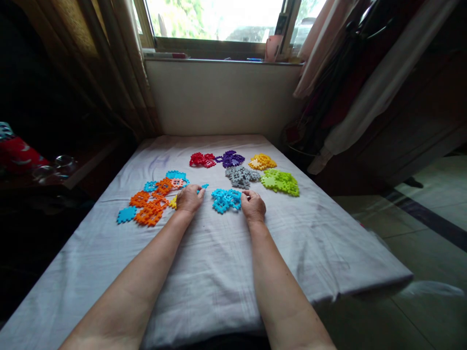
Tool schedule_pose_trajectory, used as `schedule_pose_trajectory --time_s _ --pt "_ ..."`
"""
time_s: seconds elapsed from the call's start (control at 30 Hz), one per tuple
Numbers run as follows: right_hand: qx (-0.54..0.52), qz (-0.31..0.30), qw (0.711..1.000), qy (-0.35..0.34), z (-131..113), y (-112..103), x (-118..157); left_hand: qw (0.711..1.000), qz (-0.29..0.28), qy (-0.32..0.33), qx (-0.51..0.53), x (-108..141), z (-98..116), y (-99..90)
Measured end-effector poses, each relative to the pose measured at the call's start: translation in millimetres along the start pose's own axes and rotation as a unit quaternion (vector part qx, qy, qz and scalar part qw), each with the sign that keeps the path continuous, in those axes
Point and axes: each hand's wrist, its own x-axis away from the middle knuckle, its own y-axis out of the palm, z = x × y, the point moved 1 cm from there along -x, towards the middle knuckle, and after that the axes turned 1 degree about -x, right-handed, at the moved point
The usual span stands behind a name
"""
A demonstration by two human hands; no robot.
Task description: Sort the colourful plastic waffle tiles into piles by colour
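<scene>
My left hand (189, 198) is closed, its fingers pinched on a blue interlocking tile (205, 185) that pokes out past the fingertips. A yellow tile (172, 202) is partly hidden behind that hand. At the right edge of a small heap of blue interlocking tiles (223, 200), my right hand (254, 205) has its fingers curled and pressed on a blue tile. Left of my left hand lies a mixed spread of orange tiles (150, 206), a pink tile (177, 183) and several blue ones (126, 215).
Sorted heaps lie farther back on the cloth-covered table (204, 282): red (202, 160), purple (231, 159), yellow (262, 161), grey (242, 177) and lime green (280, 182) tiles. Beyond the table stand a wall and window. Clothes (350, 112) hang at right, a curtain (120, 63) at left.
</scene>
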Motion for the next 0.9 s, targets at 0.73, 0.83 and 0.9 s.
schedule_pose_trajectory --time_s 0.73,0.83,0.9 --pt "0.007 0.012 1.000 -0.014 5.4 5.0 -0.6 0.981 0.099 -0.151 -0.064 56.0 -154.7 -66.8" --pt "0.012 0.009 1.000 -0.016 5.8 4.8 -0.1 0.970 0.043 -0.227 -0.082 70.6 -191.5 -71.0" --pt "0.017 0.004 1.000 -0.016 5.2 4.1 0.3 0.970 -0.004 -0.227 -0.083 76.5 -203.8 -71.1"
